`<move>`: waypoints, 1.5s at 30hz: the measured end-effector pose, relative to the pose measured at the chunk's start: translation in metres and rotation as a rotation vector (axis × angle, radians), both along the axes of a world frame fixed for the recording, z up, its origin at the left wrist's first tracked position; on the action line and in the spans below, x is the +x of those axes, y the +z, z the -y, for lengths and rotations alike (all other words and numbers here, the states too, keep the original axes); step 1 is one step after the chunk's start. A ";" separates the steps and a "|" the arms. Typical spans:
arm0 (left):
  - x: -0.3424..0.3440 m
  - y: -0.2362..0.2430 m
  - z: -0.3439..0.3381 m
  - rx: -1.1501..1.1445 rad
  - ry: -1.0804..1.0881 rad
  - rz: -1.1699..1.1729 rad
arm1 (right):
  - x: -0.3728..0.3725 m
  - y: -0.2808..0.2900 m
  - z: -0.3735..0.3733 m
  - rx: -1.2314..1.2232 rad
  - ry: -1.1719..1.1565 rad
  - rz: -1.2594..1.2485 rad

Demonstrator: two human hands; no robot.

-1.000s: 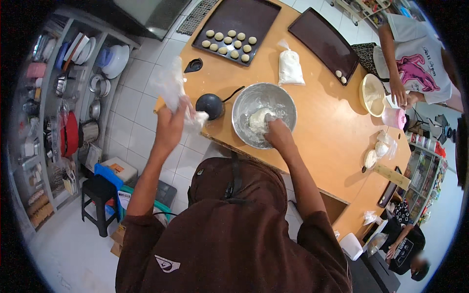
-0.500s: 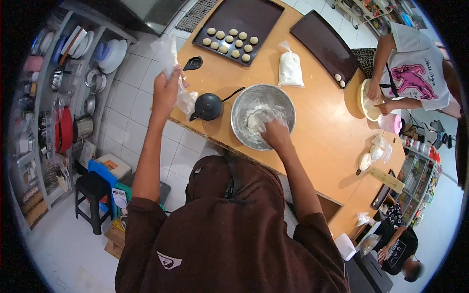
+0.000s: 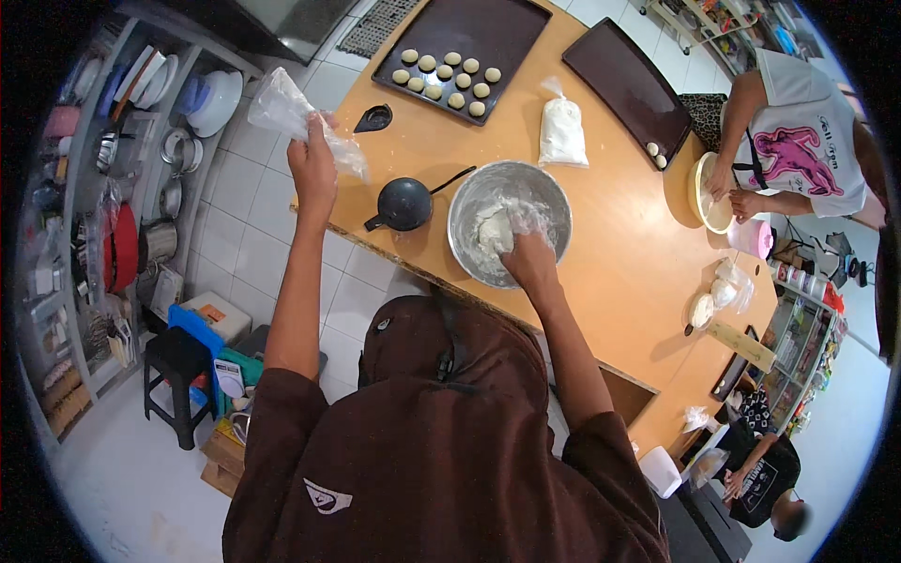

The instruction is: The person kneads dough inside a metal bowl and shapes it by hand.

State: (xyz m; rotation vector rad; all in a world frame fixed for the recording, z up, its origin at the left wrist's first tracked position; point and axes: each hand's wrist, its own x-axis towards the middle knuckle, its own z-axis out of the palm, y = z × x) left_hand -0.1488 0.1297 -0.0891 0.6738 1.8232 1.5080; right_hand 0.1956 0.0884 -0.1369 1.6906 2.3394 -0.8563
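My left hand (image 3: 313,155), raised over the table's left edge, grips a crumpled clear plastic bag (image 3: 280,94). My right hand (image 3: 526,255) is down inside the steel bowl (image 3: 554,202), fingers curled at a floury lump of dough (image 3: 491,239) with translucent plastic around them; what they grip is unclear. A dark round pot with a handle (image 3: 402,205) stands just left of the bowl, and a small black item (image 3: 374,119) lies above it. A sealed bag of white powder (image 3: 561,131) lies behind the bowl.
Two dark trays (image 3: 422,33) (image 3: 619,70) hold several dough balls. At right, another person's hands (image 3: 732,192) are at a yellow bowl (image 3: 704,206), near a pink container (image 3: 749,239). A co-worker (image 3: 760,469) is at lower right. Shelves (image 3: 84,235) and a black stool (image 3: 174,375) are at left.
My left hand has lifted the plastic bag upward and left, away from the dark pot. My right hand stays in the steel bowl. The other person's hands have moved down into the yellow bowl.
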 end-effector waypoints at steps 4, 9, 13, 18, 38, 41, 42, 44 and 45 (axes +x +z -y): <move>0.005 -0.013 0.002 -0.004 0.040 0.011 | -0.001 -0.001 0.003 0.205 0.031 0.021; 0.006 -0.034 0.011 -0.173 -0.125 -0.173 | 0.005 -0.007 -0.007 0.030 0.044 0.072; 0.007 -0.054 0.023 -0.217 -0.162 -0.214 | -0.014 0.028 -0.023 -0.161 -0.161 0.165; 0.010 -0.064 0.030 -0.213 -0.209 -0.303 | 0.004 -0.009 -0.006 0.114 0.065 0.205; 0.005 -0.036 0.010 -0.229 -0.310 -0.242 | 0.008 -0.036 -0.015 -0.159 0.170 0.173; 0.005 -0.033 -0.007 -0.167 -0.397 -0.403 | 0.000 -0.014 -0.005 0.084 0.109 0.008; 0.010 -0.031 -0.013 -0.109 -0.387 -0.383 | 0.002 -0.017 -0.003 0.087 0.103 0.007; 0.012 -0.031 -0.022 -0.047 -0.382 -0.363 | 0.007 -0.027 0.000 0.078 0.103 0.032; 0.011 -0.033 -0.023 0.005 -0.360 -0.328 | 0.005 -0.023 -0.001 0.077 0.100 0.032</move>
